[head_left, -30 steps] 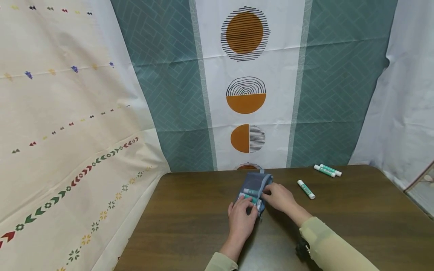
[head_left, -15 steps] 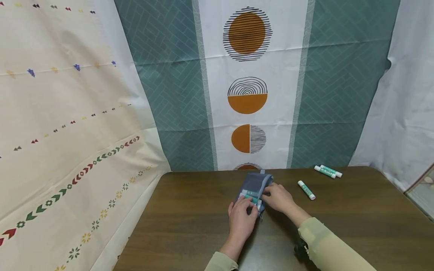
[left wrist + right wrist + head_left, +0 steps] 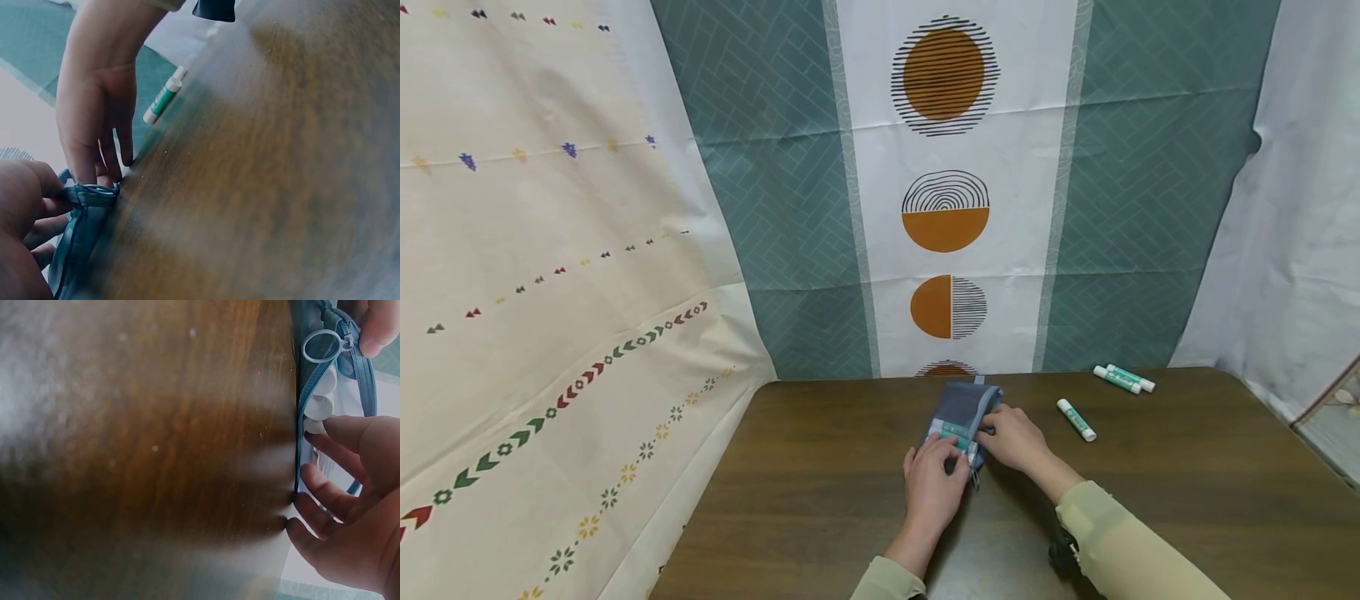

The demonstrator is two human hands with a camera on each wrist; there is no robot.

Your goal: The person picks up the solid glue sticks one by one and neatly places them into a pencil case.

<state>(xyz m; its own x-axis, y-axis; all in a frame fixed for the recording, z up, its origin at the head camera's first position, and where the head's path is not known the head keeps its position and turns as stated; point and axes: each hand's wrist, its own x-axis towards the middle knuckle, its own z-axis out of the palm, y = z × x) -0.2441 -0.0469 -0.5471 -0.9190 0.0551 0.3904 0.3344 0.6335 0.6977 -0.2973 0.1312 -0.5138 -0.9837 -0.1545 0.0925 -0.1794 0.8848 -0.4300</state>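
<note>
A blue-grey zip pouch (image 3: 961, 402) with a see-through mesh front lies near the table's far edge, its zipped side to the right. Green-and-white glue sticks (image 3: 955, 432) show through the mesh. My left hand (image 3: 934, 483) grips the pouch's near end; in the right wrist view its fingertips (image 3: 374, 344) pinch the fabric beside the zip's ring pull (image 3: 322, 347). At the open mouth, my right hand (image 3: 369, 500) has thumb and index finger on the white end of one glue stick (image 3: 314, 426). White ends of others (image 3: 320, 407) line up beside it inside.
One loose glue stick (image 3: 1077, 420) lies right of the pouch on the brown wooden table (image 3: 820, 492). Two more glue sticks (image 3: 1117, 379) lie side by side at the far right edge. Patterned cloths (image 3: 797, 250) hang behind and to the left.
Inside the pouch, the upper glue stick has shifted toward the near end, against the other. My right hand has edged slightly nearer and left; the left hand stays in place.
</note>
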